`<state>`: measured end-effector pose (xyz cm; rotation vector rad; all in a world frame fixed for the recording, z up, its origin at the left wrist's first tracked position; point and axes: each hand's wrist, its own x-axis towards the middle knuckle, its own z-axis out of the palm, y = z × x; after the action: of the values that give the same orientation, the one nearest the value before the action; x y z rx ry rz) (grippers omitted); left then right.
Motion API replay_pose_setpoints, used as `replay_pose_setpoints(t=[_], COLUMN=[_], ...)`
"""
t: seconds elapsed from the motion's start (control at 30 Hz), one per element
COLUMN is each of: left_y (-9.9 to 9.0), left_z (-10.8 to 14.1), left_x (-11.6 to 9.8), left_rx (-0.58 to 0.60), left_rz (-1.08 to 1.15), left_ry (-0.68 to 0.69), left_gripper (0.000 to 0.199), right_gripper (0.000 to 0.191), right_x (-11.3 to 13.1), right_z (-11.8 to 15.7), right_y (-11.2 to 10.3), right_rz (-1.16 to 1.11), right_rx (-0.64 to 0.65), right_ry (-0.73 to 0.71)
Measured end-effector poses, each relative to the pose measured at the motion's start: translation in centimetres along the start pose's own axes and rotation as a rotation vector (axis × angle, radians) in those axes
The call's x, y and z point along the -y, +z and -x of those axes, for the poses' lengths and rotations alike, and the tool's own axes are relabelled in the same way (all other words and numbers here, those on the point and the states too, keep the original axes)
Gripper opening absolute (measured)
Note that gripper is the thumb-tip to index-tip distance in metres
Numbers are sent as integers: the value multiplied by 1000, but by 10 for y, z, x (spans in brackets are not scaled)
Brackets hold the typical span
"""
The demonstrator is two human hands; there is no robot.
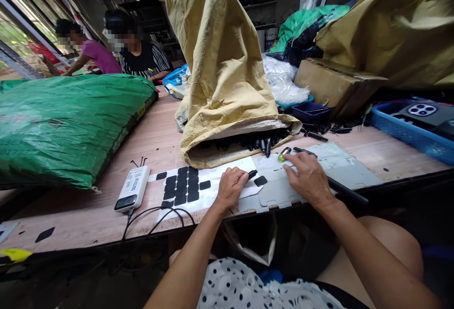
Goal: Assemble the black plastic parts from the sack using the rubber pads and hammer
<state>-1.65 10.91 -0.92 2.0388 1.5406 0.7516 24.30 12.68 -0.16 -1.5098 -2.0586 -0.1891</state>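
Observation:
My left hand is closed around a small black pen-like part, whose end sticks out past the thumb. My right hand hovers over the grey board, thumb and index finger apart. Its index fingertip is at a small shiny piece with a yellow-green end; I cannot tell whether they touch. A long black rod shows beyond the right wrist, partly hidden by it. Beside my left hand lies a white sheet with black rounded-square pads. One loose black pad is between my hands.
A tan sack opens toward me, black parts spilling from its mouth. Left are a green sack and a white power bank with cables. Right are a cardboard box and a blue basket. Two people sit far left.

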Motion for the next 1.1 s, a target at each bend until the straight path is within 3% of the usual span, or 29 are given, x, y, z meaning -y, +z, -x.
replay_pose_setpoints(t=[0.1, 0.2, 0.3, 0.43, 0.77, 0.97, 1.1], left_y=[-1, -1, -1, -1, 1, 0, 0], left_z=[1, 2, 4, 5, 1, 3, 3], left_x=[-1, -1, 0, 0, 0, -1, -1], left_rx=[10, 17, 18, 8, 11, -25, -70], left_rz=[-1, 11, 12, 15, -3, 71, 120], left_ry=[14, 35, 35, 43, -21, -12, -5], left_gripper=[31, 31, 34, 27, 16, 12, 13], right_gripper=[36, 30, 17, 14, 14, 6, 17], right_x=[34, 55, 61, 57, 68, 60, 54], right_z=[-5, -9, -12, -16, -12, -14, -12], right_y=[-1, 2, 6, 10, 34, 25, 22], right_rz=[-216, -201, -142, -134, -348, -608, -731], right_rx=[160, 285, 317, 317, 297, 352, 386], right_ry=[-201, -283, -293, -306, -173, -82, -1])
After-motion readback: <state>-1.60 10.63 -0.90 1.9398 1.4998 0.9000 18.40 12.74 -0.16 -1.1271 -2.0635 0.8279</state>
